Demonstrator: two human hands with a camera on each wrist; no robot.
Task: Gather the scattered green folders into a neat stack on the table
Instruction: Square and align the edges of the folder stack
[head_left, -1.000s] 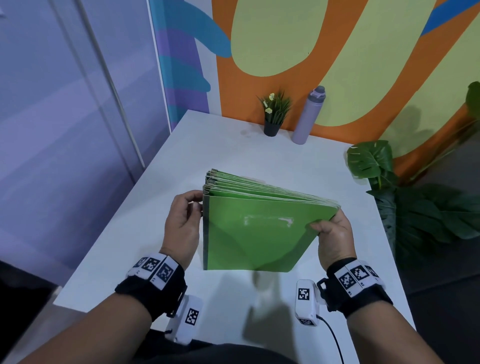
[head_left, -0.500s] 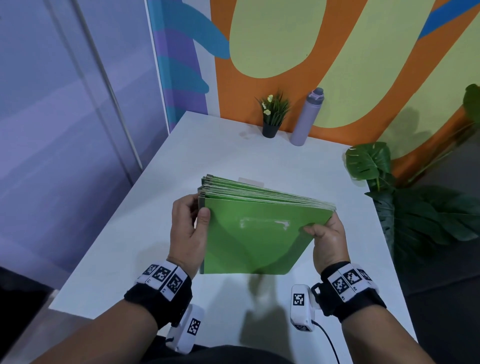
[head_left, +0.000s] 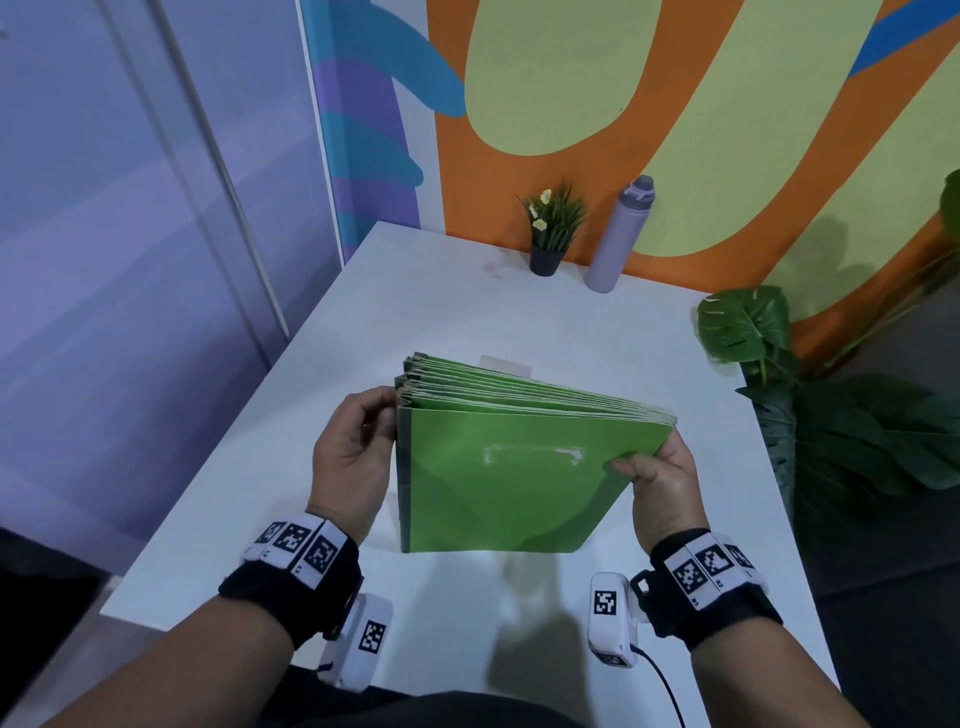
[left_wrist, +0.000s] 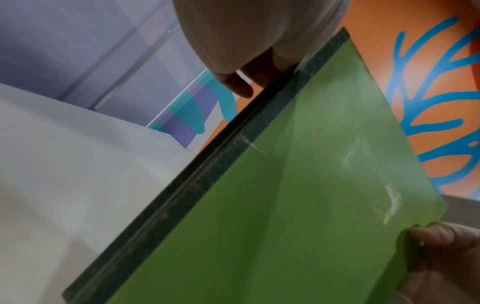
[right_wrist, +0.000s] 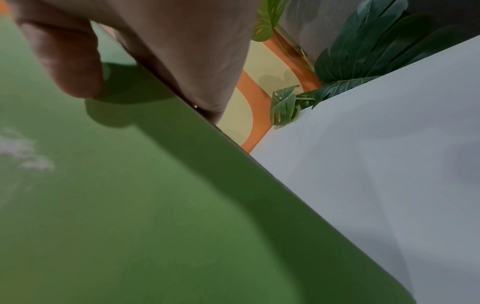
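Observation:
A stack of several green folders (head_left: 509, 483) stands on edge on the white table (head_left: 467, 322), dark spines to the left, tops fanned away from me. My left hand (head_left: 358, 447) holds the spine side with curled fingers. My right hand (head_left: 657, 475) pinches the right edge, thumb on the front cover and fingers hidden behind. The left wrist view shows my left hand (left_wrist: 246, 61) against the dark spine of the folders (left_wrist: 311, 185). In the right wrist view my right hand (right_wrist: 155, 51) presses its thumb on the front folder (right_wrist: 130, 205).
A small potted plant (head_left: 550, 234) and a purple bottle (head_left: 621, 234) stand at the table's far edge by the painted wall. Large leafy plants (head_left: 831, 415) crowd the table's right side. A pale flat card (head_left: 506, 364) lies just behind the stack.
My left thumb, laid on the front cover half a second ago, has come off it and sits back at the spine. The stack stays upright between both hands.

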